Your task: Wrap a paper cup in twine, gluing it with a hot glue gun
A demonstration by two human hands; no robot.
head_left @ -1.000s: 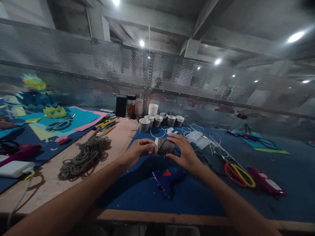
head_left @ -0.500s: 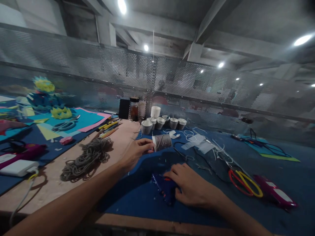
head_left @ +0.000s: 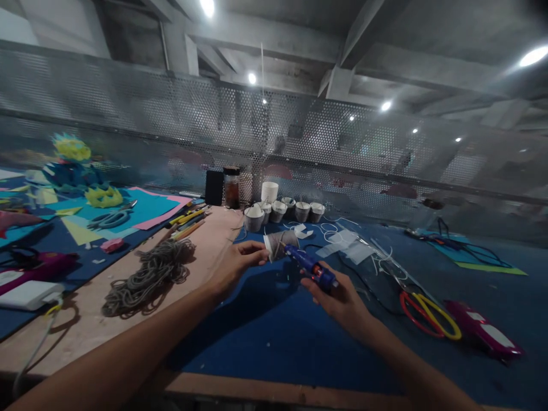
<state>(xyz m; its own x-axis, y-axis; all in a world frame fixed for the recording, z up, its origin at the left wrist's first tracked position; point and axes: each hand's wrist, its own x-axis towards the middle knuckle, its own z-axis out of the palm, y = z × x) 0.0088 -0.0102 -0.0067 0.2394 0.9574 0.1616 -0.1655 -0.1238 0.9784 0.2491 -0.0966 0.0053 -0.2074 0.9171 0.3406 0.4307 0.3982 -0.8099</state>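
My left hand (head_left: 240,264) is closed on the rim of a paper cup (head_left: 274,246) wrapped in grey cord, held on its side above the blue mat (head_left: 240,348). In my right hand (head_left: 342,297) is a blue hot glue gun (head_left: 310,268), gripped with the fingers around its handle. The gun's nozzle points left and meets the cord-covered side of the cup; whether it touches cannot be made out. A bundle of grey cord (head_left: 149,279) lies to the left of my left hand.
Several cord-wrapped cups (head_left: 253,220) stand at the back beside stacked white cups (head_left: 269,192) and a dark-lidded jar (head_left: 232,188). Red-and-yellow-handled scissors (head_left: 428,314) and a purple device (head_left: 483,331) lie right. Pencils (head_left: 188,222) and grey scissors (head_left: 112,218) lie left.
My right hand has lifted the glue gun off the mat and brought its nozzle up to the cup. My left hand keeps the cup in nearly the same place.
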